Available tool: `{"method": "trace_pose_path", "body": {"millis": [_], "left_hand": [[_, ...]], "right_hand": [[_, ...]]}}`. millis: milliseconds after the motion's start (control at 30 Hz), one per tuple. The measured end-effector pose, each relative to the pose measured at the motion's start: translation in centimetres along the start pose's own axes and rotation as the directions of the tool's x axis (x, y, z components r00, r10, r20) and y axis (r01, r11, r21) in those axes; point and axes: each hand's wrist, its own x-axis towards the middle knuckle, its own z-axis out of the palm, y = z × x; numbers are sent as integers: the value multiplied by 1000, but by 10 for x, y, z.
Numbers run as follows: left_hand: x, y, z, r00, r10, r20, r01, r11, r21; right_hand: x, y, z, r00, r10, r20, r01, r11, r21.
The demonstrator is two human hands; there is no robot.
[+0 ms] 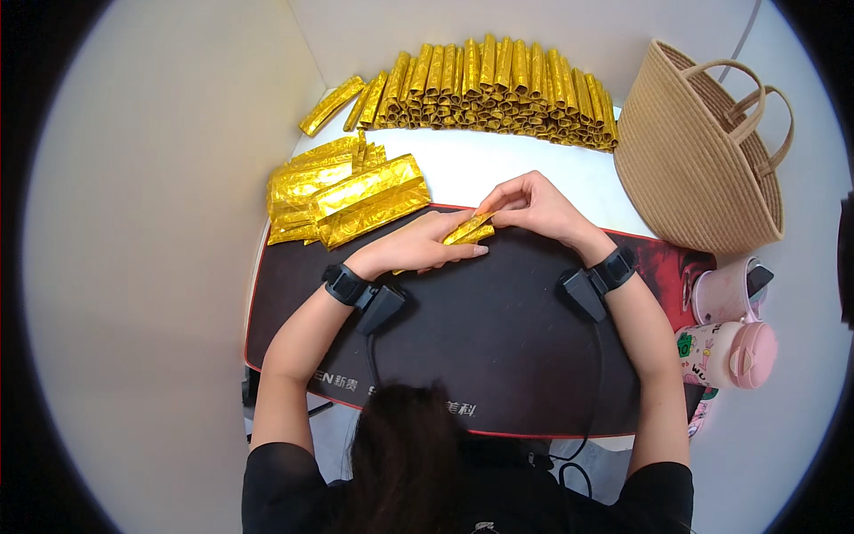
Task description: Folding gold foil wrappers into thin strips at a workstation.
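The left hand clasps the gold foil strip, the right hand pinches its end; even pressure should keep edges straight.

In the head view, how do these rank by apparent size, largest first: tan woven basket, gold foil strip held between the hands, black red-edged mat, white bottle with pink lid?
1. Black mat
2. Woven basket
3. White bottle
4. Gold foil strip, partly hidden
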Motion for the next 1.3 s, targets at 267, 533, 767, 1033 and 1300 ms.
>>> {"method": "trace_pose_path", "body": {"millis": [267,533,767,1033,1300], "left_hand": [[0,-2,-5,991,10,131,2,996,-90],[-3,-5,-6,982,23,185,26,965,-259],[-2,-14,-7,982,86,166,-19,929,-369],[-2,-11,-11,985,110,136,-35,886,-462],[-2,-13,-9,990,61,126,4,890,-456]], "right_hand": [[-3,-5,-4,992,96,81,-103,991,89],[-6,-2,-9,994,72,86,-89,972,219],[-6,5,-13,993,38,113,-71,950,303],[-8,-19,3,769,-617,-169,499,744,-445],[-9,-16,4,833,-543,-102,327,634,-701]]}}
